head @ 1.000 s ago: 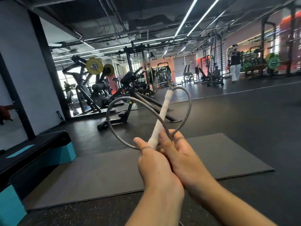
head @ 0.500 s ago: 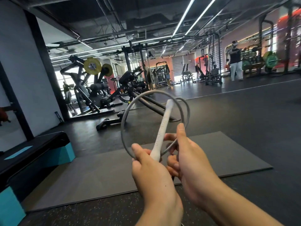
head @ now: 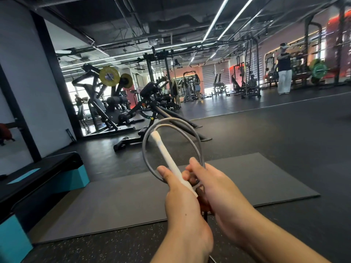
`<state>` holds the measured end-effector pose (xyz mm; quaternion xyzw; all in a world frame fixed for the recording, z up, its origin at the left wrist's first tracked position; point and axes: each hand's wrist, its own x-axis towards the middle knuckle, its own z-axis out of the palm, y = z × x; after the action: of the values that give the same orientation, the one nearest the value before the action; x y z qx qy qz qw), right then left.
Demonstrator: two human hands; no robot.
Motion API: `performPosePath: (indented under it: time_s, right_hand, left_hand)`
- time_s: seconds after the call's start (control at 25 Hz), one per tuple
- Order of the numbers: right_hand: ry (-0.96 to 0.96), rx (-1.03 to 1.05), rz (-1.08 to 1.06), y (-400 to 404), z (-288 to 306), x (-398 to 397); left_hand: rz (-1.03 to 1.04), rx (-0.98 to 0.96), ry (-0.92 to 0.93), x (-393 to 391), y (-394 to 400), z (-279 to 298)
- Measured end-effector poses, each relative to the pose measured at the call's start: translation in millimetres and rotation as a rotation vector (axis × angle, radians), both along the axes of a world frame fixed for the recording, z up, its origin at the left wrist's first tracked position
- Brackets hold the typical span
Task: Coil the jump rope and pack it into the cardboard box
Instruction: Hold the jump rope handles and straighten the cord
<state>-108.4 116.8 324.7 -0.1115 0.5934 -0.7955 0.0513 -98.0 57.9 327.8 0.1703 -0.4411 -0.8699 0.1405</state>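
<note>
Centre frame, left hand (head: 182, 190) gripped the white handle (head: 169, 160) while right hand (head: 214, 188) pinched the grey rope loops (head: 191, 137); keeping each turn equal looked wise.

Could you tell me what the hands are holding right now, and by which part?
The left hand grips the jump rope's white handle at its lower end; the right hand holds the grey coiled cord at its base.

a gym: weight machines (head: 114, 103), barbell plates (head: 109, 76), rubber floor (head: 266, 133).
</note>
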Motion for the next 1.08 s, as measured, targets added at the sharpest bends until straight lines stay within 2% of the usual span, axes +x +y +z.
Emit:
performPosePath:
  time_s: [0.24, 0.4, 0.48, 0.64, 0.68, 0.72, 0.76, 0.84, 0.88, 0.96, 1.04, 1.08]
  right_hand:
    - [0.185, 0.075, -0.006, -4.1, -12.0, 4.9]
    - [0.349, 0.193, -0.178, -7.9, -21.6, -1.8]
    - [0.346, 0.245, -0.276, -8.0, -26.8, -2.4]
    - [0.302, 0.302, -0.369, 7.5, -26.1, -13.3]
    - [0.305, 0.344, -0.353, 15.7, -23.0, -18.5]
    - [0.313, 0.413, -0.326, 24.0, -18.4, -22.5]
    - [0.336, 0.503, -0.297, 32.1, -14.0, -25.5]
    - [0.400, 0.700, -0.257, 42.6, -5.5, -27.8]
    - [0.431, 0.769, -0.247, 44.8, -1.0, -26.7]
    - [0.476, 0.837, -0.232, 44.1, 7.6, -21.5]
    - [0.486, 0.807, -0.219, 43.8, 14.7, -17.0]
    - [0.495, 0.765, -0.222, 45.2, 15.8, -17.0]
  left_hand:
    - [0.005, -0.067, 0.128, -5.0, 1.2, -4.6]
    - [-0.005, -0.141, 0.164, -6.8, 0.4, -16.8]
    - [-0.012, -0.233, 0.111, -3.4, 1.1, -19.0]
    - [0.139, -0.383, 0.048, 0.7, -22.9, -13.9]
    - [0.263, -0.479, 0.055, 3.1, -37.6, -10.6]
    - [0.379, -0.668, 0.131, 7.2, -54.1, -3.3]
    - [0.417, -0.957, 0.263, 14.8, -65.2, 12.1]
    - [0.242, -1.608, 0.506, 24.0, -72.4, 48.4]
    - [0.063, -1.852, 0.531, 20.7, -69.5, 63.4]
    - [-0.297, -2.080, 0.342, 2.8, -54.7, 81.7]
    - [-0.518, -2.132, 0.158, -12.9, -43.2, 83.9]
    - [-0.557, -2.120, 0.146, -19.1, -41.7, 79.3]
